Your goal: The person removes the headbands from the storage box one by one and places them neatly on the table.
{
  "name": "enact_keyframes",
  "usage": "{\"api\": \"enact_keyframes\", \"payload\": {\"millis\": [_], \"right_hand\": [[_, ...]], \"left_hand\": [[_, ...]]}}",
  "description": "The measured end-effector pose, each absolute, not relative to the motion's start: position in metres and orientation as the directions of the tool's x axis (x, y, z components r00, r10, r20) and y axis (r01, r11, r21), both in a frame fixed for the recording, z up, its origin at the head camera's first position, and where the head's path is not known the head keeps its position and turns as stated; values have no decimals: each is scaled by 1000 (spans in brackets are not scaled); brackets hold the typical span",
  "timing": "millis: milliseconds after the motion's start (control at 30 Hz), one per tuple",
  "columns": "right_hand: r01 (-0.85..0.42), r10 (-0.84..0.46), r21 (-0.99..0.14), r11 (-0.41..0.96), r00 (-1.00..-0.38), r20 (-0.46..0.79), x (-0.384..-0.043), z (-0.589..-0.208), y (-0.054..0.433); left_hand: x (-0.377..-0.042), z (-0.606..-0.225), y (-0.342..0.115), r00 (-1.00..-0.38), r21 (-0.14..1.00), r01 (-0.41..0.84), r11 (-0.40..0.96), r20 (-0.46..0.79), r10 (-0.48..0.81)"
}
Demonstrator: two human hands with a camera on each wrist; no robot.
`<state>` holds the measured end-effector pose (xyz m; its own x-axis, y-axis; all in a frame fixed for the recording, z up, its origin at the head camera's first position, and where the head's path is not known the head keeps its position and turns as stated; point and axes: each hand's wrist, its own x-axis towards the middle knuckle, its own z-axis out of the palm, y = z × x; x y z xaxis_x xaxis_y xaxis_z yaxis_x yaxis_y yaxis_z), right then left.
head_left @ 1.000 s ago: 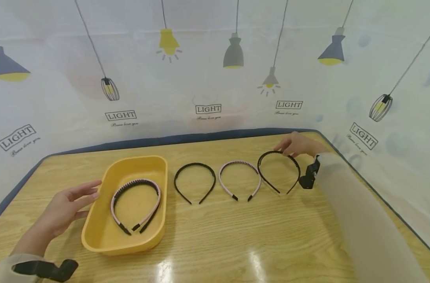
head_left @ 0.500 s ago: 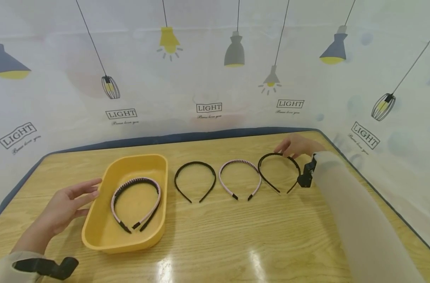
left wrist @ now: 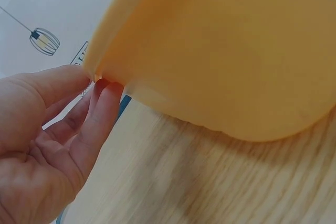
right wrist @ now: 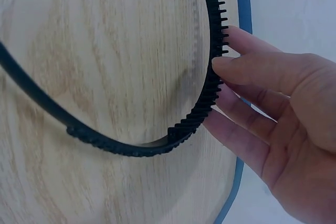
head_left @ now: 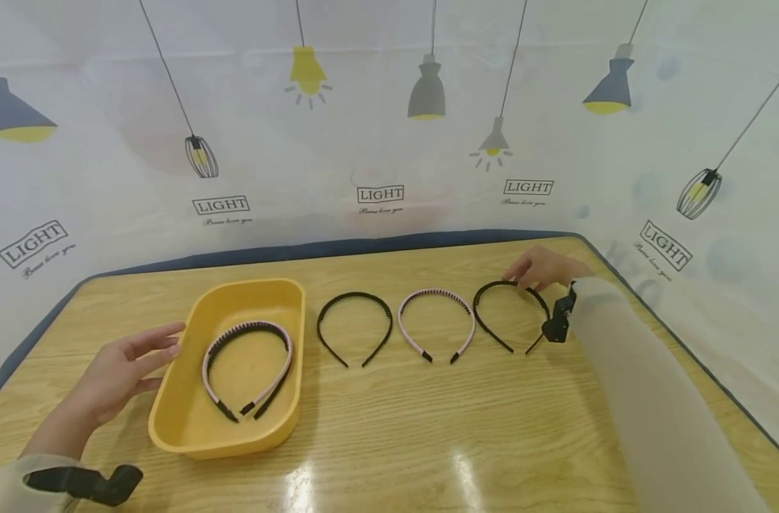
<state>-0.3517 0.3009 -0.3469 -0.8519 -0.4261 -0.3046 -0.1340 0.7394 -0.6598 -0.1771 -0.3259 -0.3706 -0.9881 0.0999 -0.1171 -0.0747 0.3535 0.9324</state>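
Observation:
At the right of the table, my right hand pinches the top of a black headband between thumb and fingers. In the right wrist view, the thumb lies against this toothed black headband, with fingers behind it. My left hand holds the left rim of a yellow tray. The left wrist view has the thumb at the rim and fingers under it. Inside the tray lie a pink headband and a black headband, overlapping. Between tray and right hand, another black headband and a pink headband lie flat.
The wooden table has a dark blue edge at the back. Behind it hangs a pale cloth printed with lamps. Black wrist straps with cameras sit on both forearms.
My right hand has shifted slightly right with the black headband, parting it a little from the pink one. The left hand and tray stay in place.

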Motion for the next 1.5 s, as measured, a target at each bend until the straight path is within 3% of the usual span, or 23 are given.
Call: {"api": "enact_keyframes", "payload": {"millis": [200, 467, 733, 1200, 1500], "right_hand": [[-152, -457, -688, 710, -843, -285, -349, -348, 309], [-79, -381, -660, 747, -864, -328, -342, -350, 306], [-107, -376, -644, 758, -877, -297, -349, -347, 300], [-302, -534, -646, 701, -823, -195, -350, -315, 237], [-352, -601, -687, 635, -785, -152, -346, -313, 178]], "left_hand": [[-178, -370, -325, -987, 946, -77, 314, -118, 113], [-179, -370, -324, -987, 942, -64, 330, -109, 117], [-177, -370, -325, -986, 935, -89, 343, -133, 104], [-176, -370, -325, -986, 940, -89, 330, -131, 107], [-176, -371, -326, -985, 947, -87, 310, -128, 114]]}}
